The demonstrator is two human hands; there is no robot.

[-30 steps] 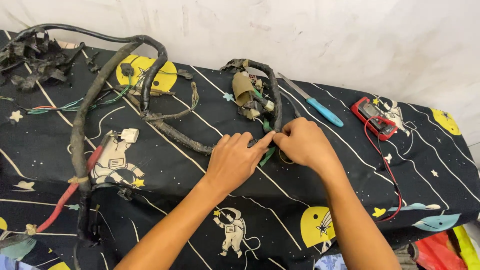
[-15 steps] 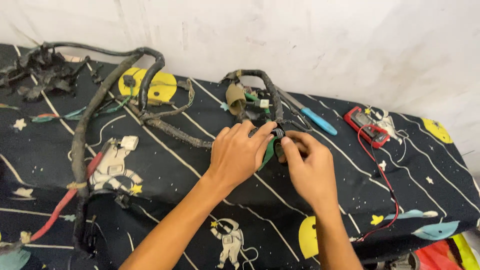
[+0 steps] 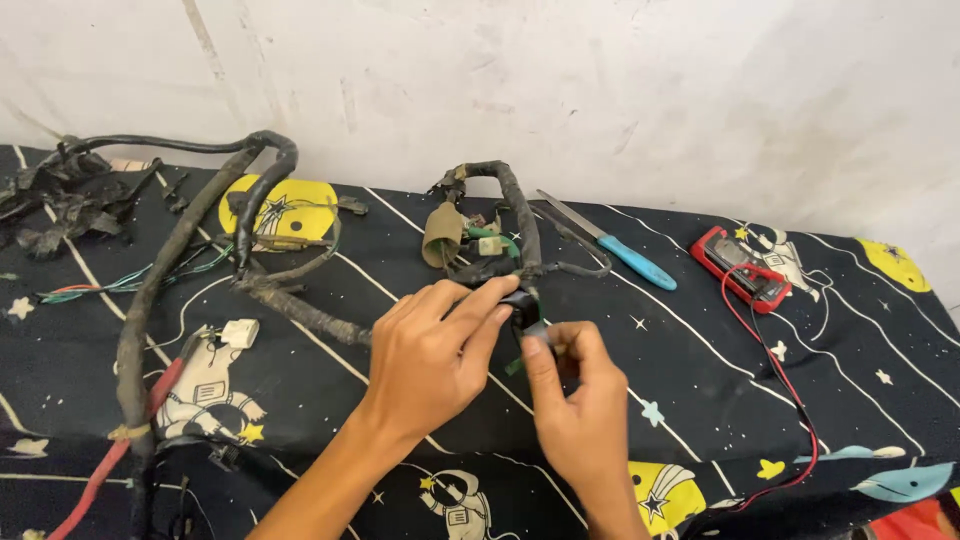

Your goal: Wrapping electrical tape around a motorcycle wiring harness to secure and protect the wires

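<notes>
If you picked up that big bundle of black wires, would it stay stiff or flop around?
The wire bundle would probably flop: it already bends in loops across the cloth-covered table. It looks thick and long, so likely heavy enough to sag and drag. Its loose white plug and thin coloured wires might dangle and snag. The left hand and right hand grip only one small part.

The light is bright and soft all over. Small, pale shadows sit under the hands. Nothing glares. The picture looks sharp, only slightly soft at its edges.
</notes>
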